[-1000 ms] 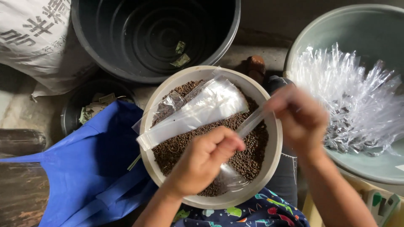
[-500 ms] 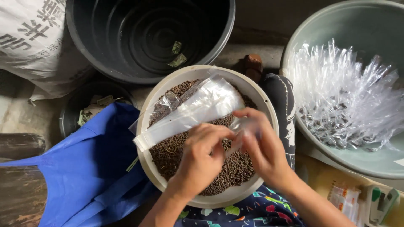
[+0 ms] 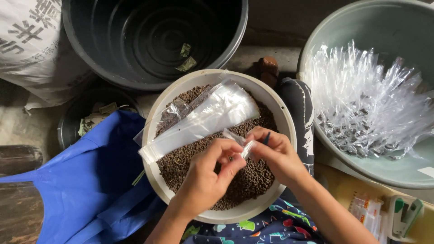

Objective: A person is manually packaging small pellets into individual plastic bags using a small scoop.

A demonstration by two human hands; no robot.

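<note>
A white bowl (image 3: 168, 97) full of small dark brown pellets (image 3: 251, 180) sits on my lap. A stack of clear plastic bags (image 3: 205, 119) lies slanted across the pellets. My left hand (image 3: 205, 178) and my right hand (image 3: 275, 153) meet over the bowl's right half. Both pinch one small clear plastic bag (image 3: 238, 142) between their fingertips. A thin dark blue stick shows between my right fingers.
A big black tub (image 3: 149, 36) stands behind the bowl. A pale green basin (image 3: 357, 36) at right holds several filled clear bags (image 3: 370, 104). Blue cloth (image 3: 77, 180) lies at left, a white sack (image 3: 36, 49) at top left, a stapler (image 3: 404, 217) at bottom right.
My right hand came in from the right over the bowl and joined my left hand. Both now hold the small bag close together above the pellets.
</note>
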